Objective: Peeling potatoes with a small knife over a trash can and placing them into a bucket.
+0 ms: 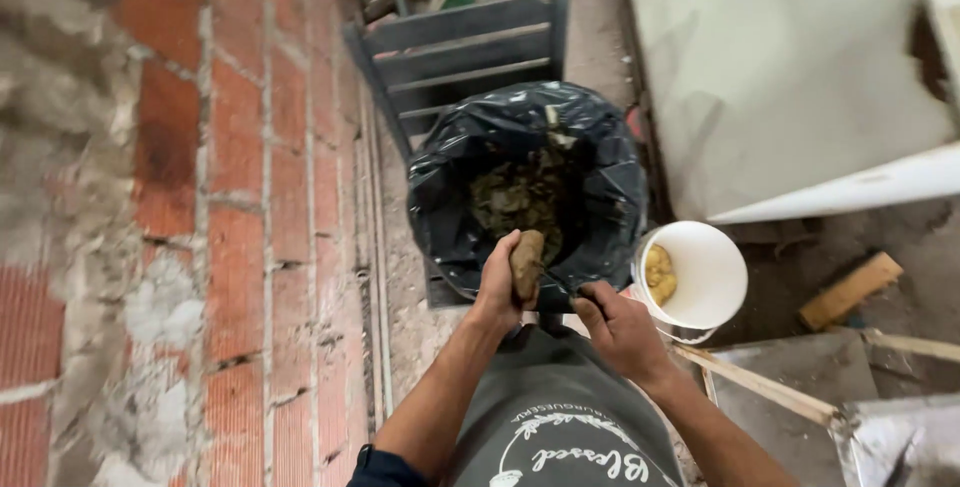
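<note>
We logged a potato (527,263), long axis upright, gripped in our closed left hand (499,287) over the black bag's (450,197) six-o'clock rim, the right hand (620,332) closed at four o'clock, its contents unclear, bucket (712,272) beyond.

Soft, even daylight, faint shadows; left edge blurred, with wide-angle bending at borders.
</note>
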